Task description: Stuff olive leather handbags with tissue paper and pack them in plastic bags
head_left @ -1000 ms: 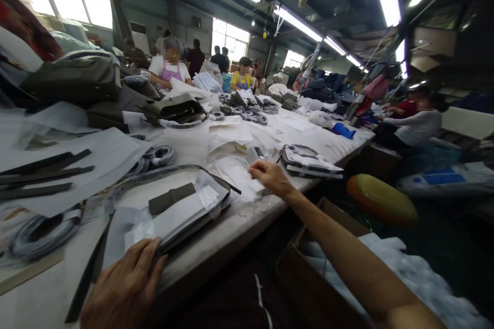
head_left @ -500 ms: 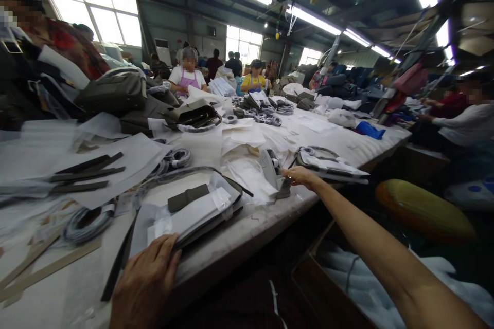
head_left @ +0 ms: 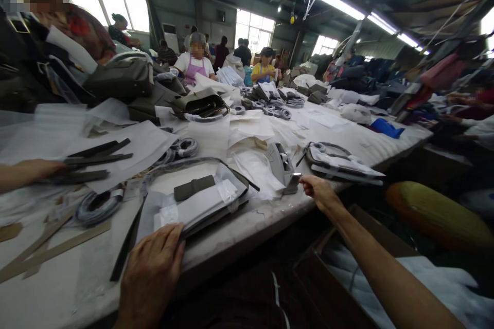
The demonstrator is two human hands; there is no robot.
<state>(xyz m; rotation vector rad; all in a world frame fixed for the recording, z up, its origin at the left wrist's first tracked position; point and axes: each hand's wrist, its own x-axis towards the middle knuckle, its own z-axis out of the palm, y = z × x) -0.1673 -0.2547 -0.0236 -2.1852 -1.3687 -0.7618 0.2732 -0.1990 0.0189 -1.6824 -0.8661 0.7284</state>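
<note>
The left hand point(head_left: 150, 277) lies flat at the bottom of the frame, pressing a paper-wrapped grey bag point(head_left: 193, 205). The right hand point(head_left: 320, 191), mid-frame, pinches the grey tape holder point(head_left: 283, 167). No tape is on the bag yet.

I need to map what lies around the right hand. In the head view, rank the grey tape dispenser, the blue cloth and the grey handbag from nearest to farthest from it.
1. Grey tape dispenser: at the right hand, fingertips on its base at the table edge.
2. Blue cloth: farther back, on the table's right side.
3. Grey handbag: farthest, far left, on a pile.
</note>
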